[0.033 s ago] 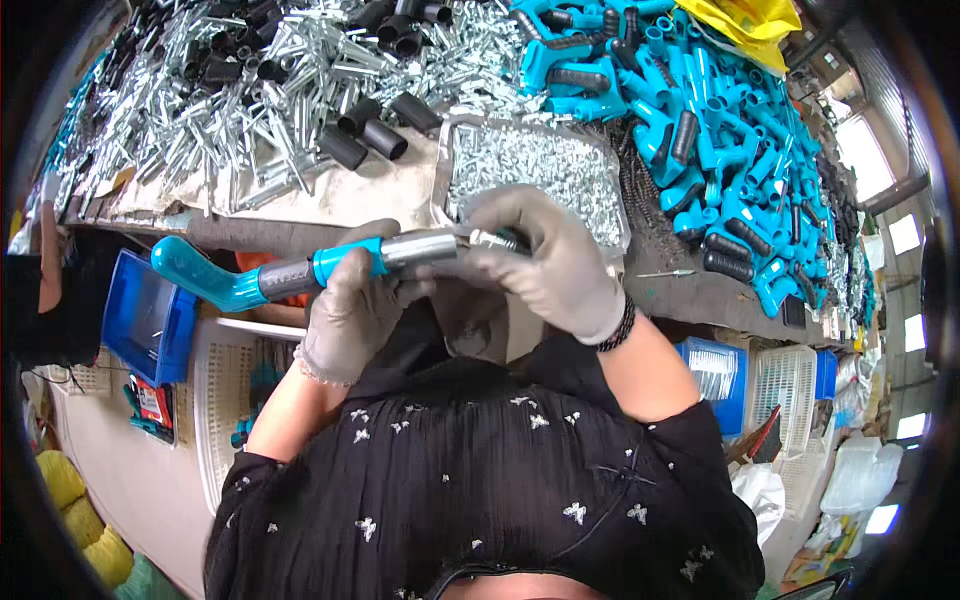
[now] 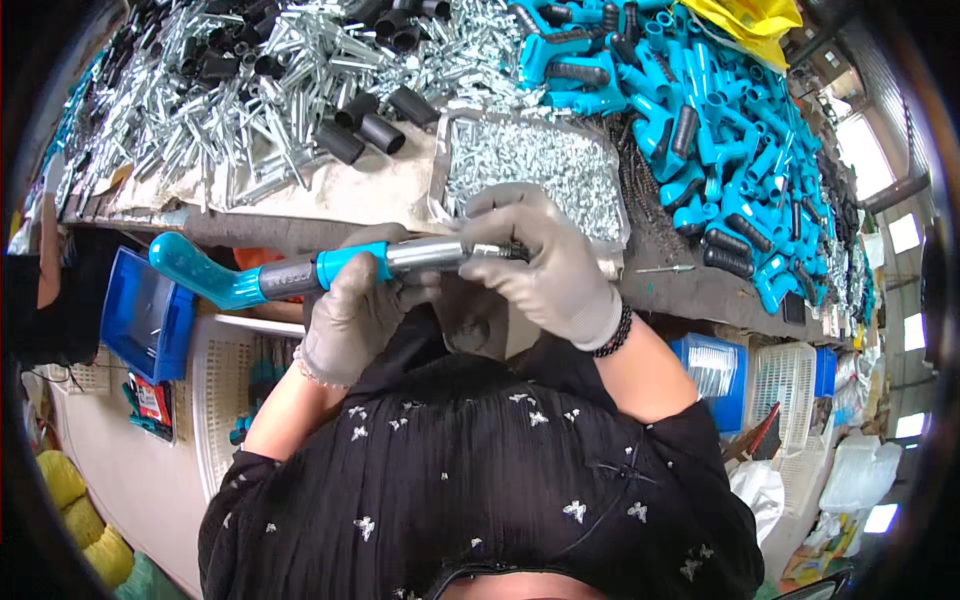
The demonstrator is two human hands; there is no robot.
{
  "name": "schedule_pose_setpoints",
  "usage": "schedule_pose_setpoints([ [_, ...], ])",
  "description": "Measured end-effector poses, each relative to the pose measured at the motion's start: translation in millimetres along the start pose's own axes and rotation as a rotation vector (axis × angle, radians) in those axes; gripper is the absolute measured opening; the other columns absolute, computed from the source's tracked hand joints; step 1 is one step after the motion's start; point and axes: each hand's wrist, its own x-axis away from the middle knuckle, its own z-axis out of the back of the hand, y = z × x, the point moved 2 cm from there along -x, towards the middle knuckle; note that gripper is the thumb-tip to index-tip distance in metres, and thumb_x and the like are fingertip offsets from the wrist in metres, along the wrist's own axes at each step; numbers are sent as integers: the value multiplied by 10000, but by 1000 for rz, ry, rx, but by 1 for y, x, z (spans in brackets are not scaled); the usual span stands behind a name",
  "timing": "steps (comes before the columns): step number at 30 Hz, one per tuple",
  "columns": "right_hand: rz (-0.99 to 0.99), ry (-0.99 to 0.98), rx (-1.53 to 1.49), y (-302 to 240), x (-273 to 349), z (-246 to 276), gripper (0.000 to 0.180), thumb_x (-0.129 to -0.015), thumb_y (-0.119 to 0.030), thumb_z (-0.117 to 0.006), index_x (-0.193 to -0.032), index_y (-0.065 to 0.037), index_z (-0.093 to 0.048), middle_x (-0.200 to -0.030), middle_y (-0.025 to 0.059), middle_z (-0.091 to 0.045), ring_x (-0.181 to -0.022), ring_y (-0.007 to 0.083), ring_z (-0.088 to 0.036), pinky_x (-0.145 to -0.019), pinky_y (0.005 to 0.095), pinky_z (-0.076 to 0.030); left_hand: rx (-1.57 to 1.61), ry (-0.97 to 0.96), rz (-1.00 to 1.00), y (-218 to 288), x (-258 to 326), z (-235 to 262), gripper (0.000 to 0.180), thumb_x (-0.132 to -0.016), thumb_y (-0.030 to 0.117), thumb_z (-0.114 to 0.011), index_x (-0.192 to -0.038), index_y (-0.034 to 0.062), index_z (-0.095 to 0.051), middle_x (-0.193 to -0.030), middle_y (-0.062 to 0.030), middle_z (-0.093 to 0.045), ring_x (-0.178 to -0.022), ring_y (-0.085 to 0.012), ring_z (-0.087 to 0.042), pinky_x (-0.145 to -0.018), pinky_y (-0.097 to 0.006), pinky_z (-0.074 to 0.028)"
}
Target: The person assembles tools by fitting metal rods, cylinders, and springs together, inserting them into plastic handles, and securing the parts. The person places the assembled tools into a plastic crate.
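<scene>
A tool [image 2: 215, 277] with a curved teal handle, a dark grip and a shiny metal tube lies level in front of my chest. My left hand [image 2: 345, 315], in a grey glove, is wrapped around its teal collar near the middle. My right hand [image 2: 555, 270], also gloved, closes over the metal tube's right end, where a dark tip shows between the fingers. Both hands hover just in front of the bench edge, below a foil tray [image 2: 440, 165] heaped with small silver screws.
The bench holds a spread of silver metal tubes [image 2: 240, 90], black sleeves [image 2: 372, 128] and a big heap of teal plastic handles [image 2: 715, 120]. A yellow bag [image 2: 750, 18] lies at the back. Blue bins [image 2: 140, 315] [image 2: 712, 365] and white baskets [image 2: 225, 395] [image 2: 790, 385] sit under the bench.
</scene>
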Motion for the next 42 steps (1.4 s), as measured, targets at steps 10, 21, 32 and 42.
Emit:
schedule_pose_setpoints([
  [10, 124, -87, 146, -6, 51, -6, 416, -919, -250, -709, -1253, -32, -590, -1082, 193, -695, -908, 349, -706, -768, 410, -565, 1, 10, 87, -22, 41, -19, 590, -899, 494, -696, -1315, 119, -511, -1262, -173, -601, -1081, -261, -618, -941, -436, -522],
  [21, -368, 12, -179, 20, 127, -17, 438, -960, -326, -690, -1151, 47, -564, -989, 75, -615, -897, 136, -575, -829, 291, -476, 146, -41, 175, -58, 58, -21, 356, -983, 170, -640, -1290, 26, -533, -1205, -101, -638, -1100, -181, -634, -929, -360, -558],
  [32, -36, -21, 209, 12, 122, -9, 356, -949, -323, -668, -1130, -17, -660, -981, 176, -684, -864, 353, -683, -754, 398, -534, 93, -117, 253, -51, 48, -25, 425, -975, 194, -619, -1329, 9, -475, -1250, -164, -615, -1056, -240, -623, -945, -379, -505],
  [42, -381, -56, -587, 14, 129, -33, 484, -971, -424, -630, -1217, -21, -522, -854, 82, -635, -653, 145, -618, -571, 293, -498, -45, -84, 107, -51, 63, -11, 520, -867, 351, -771, -1227, 68, -526, -1286, -216, -581, -1105, -301, -621, -960, -454, -518],
])
